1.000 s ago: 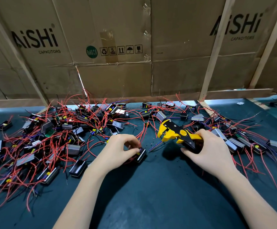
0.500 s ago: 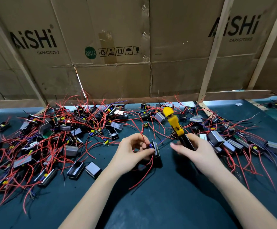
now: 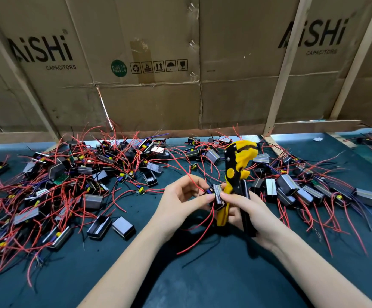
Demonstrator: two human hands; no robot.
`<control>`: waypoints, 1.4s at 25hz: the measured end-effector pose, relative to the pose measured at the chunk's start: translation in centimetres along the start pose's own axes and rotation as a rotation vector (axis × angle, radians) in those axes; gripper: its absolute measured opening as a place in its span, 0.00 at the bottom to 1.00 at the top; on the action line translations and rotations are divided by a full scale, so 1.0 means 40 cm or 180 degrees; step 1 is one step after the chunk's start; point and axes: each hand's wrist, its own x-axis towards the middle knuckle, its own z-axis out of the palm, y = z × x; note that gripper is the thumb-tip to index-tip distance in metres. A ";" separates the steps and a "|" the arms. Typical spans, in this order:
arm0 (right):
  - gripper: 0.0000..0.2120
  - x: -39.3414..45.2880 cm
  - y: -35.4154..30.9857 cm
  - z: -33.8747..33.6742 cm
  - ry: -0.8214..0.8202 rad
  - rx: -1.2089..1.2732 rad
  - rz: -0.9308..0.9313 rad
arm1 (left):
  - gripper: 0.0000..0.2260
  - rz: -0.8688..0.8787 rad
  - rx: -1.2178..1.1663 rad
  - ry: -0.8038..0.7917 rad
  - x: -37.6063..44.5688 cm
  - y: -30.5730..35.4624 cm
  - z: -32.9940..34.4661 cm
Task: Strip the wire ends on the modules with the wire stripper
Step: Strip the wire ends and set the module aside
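My left hand point(image 3: 180, 200) pinched a boxy black module point(image 3: 216, 194) beside the upright yellow-and-black wire stripper point(image 3: 236, 174), which my right hand point(image 3: 250, 210) gripped.

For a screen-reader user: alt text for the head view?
The left hand pinches a small black module with red wires while the right hand grips an upright yellow-and-black wire stripper above a dark green table.

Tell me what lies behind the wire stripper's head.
Behind the wire stripper lie grey modules and red wires on the green table, then the cardboard wall. Whatever sits directly behind its head is hidden.
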 end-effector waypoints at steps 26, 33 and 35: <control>0.12 -0.012 -0.023 0.021 -0.0320 0.0706 0.0099 | 0.02 0.0307 0.0522 -0.0033 0.007 0.006 -0.016; 0.16 -0.010 -0.011 0.016 -0.0401 0.0619 0.0286 | 0.02 0.0414 0.0948 -0.0268 0.000 0.017 -0.023; 0.16 -0.009 -0.009 0.019 -0.0406 0.0675 0.0305 | 0.03 0.0541 0.1018 -0.0152 -0.004 0.016 -0.013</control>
